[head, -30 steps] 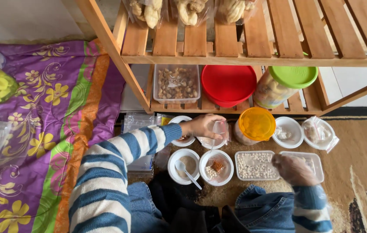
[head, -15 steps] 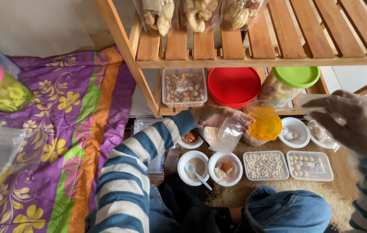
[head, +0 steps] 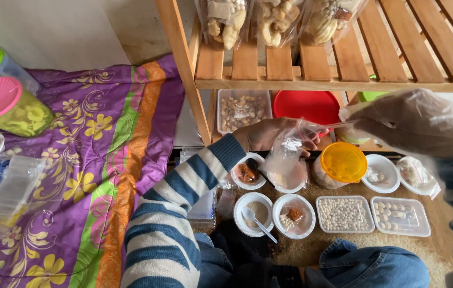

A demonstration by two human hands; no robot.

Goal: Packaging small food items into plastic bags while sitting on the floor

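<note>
My left hand (head: 264, 133), at the end of a blue-and-white striped sleeve, holds a small clear plastic bag (head: 286, 156) above the bowls. My right hand (head: 410, 120) wears a thin clear plastic glove and is raised at the right. Its fingertips pinch the stretched top edge of the same bag. Under the bag sit a white bowl of red-brown powder (head: 248, 173) and a jar with an orange lid (head: 342, 162). Closer to me are a bowl with a white spoon (head: 256, 213) and a bowl of mixed bits (head: 293, 215).
Two clear trays of pale beans (head: 344, 213) (head: 399, 215) lie front right. A wooden shelf (head: 290, 82) holds snack bags, with a nut tray (head: 244, 109) and red lid (head: 304, 105) below. Left: purple floral cloth (head: 93, 160), pink-lidded jar (head: 8, 106), loose plastic bags (head: 10, 192).
My left hand has lifted the bag up off the bowls. My right hand rose from the bean tray to the bag's top edge. The view moved closer.
</note>
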